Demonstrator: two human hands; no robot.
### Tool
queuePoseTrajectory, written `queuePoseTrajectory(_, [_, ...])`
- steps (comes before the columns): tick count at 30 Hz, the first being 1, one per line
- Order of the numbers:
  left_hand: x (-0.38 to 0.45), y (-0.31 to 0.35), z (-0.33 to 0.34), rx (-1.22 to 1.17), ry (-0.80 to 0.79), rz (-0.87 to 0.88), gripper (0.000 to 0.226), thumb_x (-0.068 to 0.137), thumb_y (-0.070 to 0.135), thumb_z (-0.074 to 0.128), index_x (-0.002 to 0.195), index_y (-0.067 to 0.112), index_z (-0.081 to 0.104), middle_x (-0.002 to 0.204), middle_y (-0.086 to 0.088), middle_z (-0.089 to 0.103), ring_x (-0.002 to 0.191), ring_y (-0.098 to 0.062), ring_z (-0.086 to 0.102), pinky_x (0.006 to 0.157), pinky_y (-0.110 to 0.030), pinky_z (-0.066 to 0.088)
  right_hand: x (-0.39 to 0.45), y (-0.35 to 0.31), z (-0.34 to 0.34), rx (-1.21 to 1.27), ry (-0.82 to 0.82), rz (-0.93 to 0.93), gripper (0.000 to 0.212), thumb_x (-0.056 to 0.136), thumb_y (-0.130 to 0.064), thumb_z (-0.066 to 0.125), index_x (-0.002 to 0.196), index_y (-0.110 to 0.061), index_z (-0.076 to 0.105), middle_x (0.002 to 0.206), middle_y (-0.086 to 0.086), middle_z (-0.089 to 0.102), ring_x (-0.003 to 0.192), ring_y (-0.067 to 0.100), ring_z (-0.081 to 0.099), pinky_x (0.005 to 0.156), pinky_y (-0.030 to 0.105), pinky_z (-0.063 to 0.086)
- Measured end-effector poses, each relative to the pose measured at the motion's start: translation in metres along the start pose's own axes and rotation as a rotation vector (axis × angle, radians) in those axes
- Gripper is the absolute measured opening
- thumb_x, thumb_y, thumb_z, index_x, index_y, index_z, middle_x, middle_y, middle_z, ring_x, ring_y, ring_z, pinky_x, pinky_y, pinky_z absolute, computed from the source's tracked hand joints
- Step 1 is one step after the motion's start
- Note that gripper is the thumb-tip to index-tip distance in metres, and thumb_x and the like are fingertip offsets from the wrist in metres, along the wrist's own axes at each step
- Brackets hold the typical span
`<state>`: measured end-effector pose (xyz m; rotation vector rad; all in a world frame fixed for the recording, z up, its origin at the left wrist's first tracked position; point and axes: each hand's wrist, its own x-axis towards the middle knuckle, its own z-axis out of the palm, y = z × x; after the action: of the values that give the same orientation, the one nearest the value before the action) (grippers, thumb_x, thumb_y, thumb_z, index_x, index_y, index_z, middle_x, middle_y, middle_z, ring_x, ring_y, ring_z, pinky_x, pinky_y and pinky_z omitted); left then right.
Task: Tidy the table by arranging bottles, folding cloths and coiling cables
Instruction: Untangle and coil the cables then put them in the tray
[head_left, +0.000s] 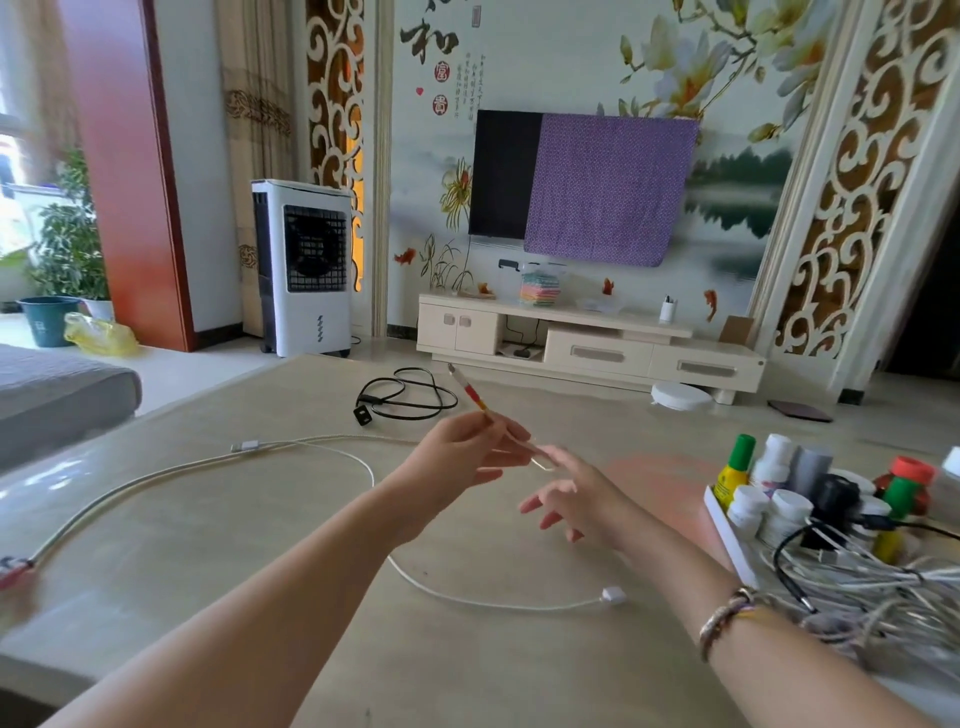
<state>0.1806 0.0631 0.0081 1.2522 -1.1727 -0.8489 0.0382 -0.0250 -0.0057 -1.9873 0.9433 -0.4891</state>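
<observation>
left hand (457, 447) pinches a thin, stiff cable end (470, 397).

Glossy table (218, 545) — braided cable (130, 480)

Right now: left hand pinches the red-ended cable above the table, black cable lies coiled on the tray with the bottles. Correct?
Not quite. In the head view the black cable lies coiled on the bare table, far from the tray of bottles. The left hand does pinch the red-ended cable.
</observation>
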Motion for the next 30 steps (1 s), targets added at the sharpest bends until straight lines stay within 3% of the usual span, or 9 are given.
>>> queuePoseTrajectory(4, [-0.006, 0.009, -0.001, -0.26, -0.028, -0.114, 0.029, 0.104, 0.016, 0.033, 0.093, 0.007, 0.058, 0.102, -0.016, 0.069, 0.104, -0.028, 0.066, 0.095, -0.033, 0.045, 0.012, 0.002, 0.007, 0.057, 0.027, -0.011, 0.044, 0.084, 0.013, 0.027, 0.108, -0.009, 0.057, 0.097, 0.007, 0.066, 0.07, 0.01, 0.054, 0.044, 0.017, 0.035])
queuePoseTrajectory(8, [-0.006, 0.013, -0.009, -0.518, 0.015, -0.173, 0.034, 0.105, 0.016, 0.029, 0.081, 0.008, 0.052, 0.091, -0.018, 0.065, 0.104, -0.035, 0.063, 0.1, -0.038, 0.043, 0.02, 0.012, 0.002, 0.229, 0.087, -0.002, 0.039, 0.083, 0.012, 0.033, 0.088, -0.015, 0.061, 0.099, 0.005, 0.068, 0.076, 0.011, 0.053, 0.055, 0.026, 0.034])
queuePoseTrajectory(11, [-0.003, 0.014, -0.016, -0.617, 0.044, -0.26, 0.035, 0.103, 0.016, 0.033, 0.073, 0.009, 0.048, 0.064, -0.01, 0.057, 0.07, -0.027, 0.067, 0.09, -0.043, 0.052, 0.019, 0.022, 0.002, 0.452, 0.08, -0.088, 0.042, 0.096, -0.005, 0.034, 0.084, -0.021, 0.071, 0.107, -0.002, 0.07, 0.089, 0.013, 0.056, 0.069, 0.03, 0.037])
queuePoseTrajectory(13, [0.001, 0.011, -0.018, -0.543, 0.111, -0.352, 0.034, 0.102, 0.018, 0.034, 0.071, 0.01, 0.047, 0.052, -0.004, 0.044, 0.041, -0.014, 0.05, 0.065, -0.035, 0.06, 0.019, 0.029, 0.001, 0.511, 0.04, -0.159, 0.043, 0.097, -0.009, 0.037, 0.087, -0.025, 0.076, 0.11, -0.006, 0.071, 0.092, 0.012, 0.057, 0.075, 0.031, 0.038])
queuePoseTrajectory(16, [0.006, 0.004, -0.019, -0.348, 0.167, -0.463, 0.033, 0.102, 0.015, 0.034, 0.075, 0.007, 0.051, 0.05, 0.0, 0.035, 0.032, -0.007, 0.027, 0.04, -0.02, 0.047, 0.016, 0.033, -0.001, 0.533, -0.068, -0.24, 0.036, 0.096, -0.004, 0.043, 0.103, -0.019, 0.074, 0.116, -0.006, 0.069, 0.092, 0.007, 0.059, 0.075, 0.025, 0.042])
queuePoseTrajectory(20, [0.009, -0.008, -0.011, -0.102, 0.151, -0.514, 0.033, 0.097, 0.009, 0.034, 0.079, 0.001, 0.061, 0.059, -0.004, 0.046, 0.031, -0.007, 0.029, 0.038, -0.016, 0.039, 0.012, 0.035, 0.003, 0.199, 0.094, -0.366, 0.04, 0.092, 0.004, 0.053, 0.1, -0.03, 0.072, 0.094, -0.007, 0.071, 0.08, 0.005, 0.057, 0.066, 0.012, 0.043])
queuePoseTrajectory(23, [0.009, -0.012, -0.003, 0.043, 0.131, -0.5, 0.02, 0.094, 0.006, 0.042, 0.081, 0.006, 0.057, 0.066, -0.006, 0.058, 0.036, -0.008, 0.038, 0.038, -0.018, 0.042, 0.01, 0.037, 0.009, -0.068, 0.163, -0.468, 0.029, 0.087, -0.003, 0.064, 0.095, -0.029, 0.073, 0.082, -0.009, 0.066, 0.07, 0.008, 0.055, 0.058, 0.012, 0.037])
queuePoseTrajectory(26, [0.007, -0.014, 0.0, 0.139, 0.054, -0.493, 0.019, 0.091, 0.005, 0.042, 0.08, 0.007, 0.056, 0.068, -0.005, 0.055, 0.038, -0.009, 0.03, 0.034, -0.014, 0.024, 0.008, 0.037, 0.01, -0.155, 0.155, -0.544, 0.017, 0.084, -0.008, 0.071, 0.09, -0.023, 0.076, 0.073, -0.013, 0.061, 0.076, -0.003, 0.052, 0.065, 0.008, 0.035])
queuePoseTrajectory(30, [0.005, -0.006, 0.0, 0.263, -0.119, -0.505, 0.037, 0.091, 0.045, 0.048, 0.075, 0.014, 0.058, 0.061, 0.005, 0.052, 0.039, -0.008, 0.025, 0.034, -0.013, 0.017, 0.005, 0.035, 0.005, -0.259, 0.11, -0.588, 0.004, 0.078, -0.022, 0.077, 0.081, -0.024, 0.076, 0.092, -0.016, 0.066, 0.1, -0.003, 0.05, 0.084, 0.006, 0.033])
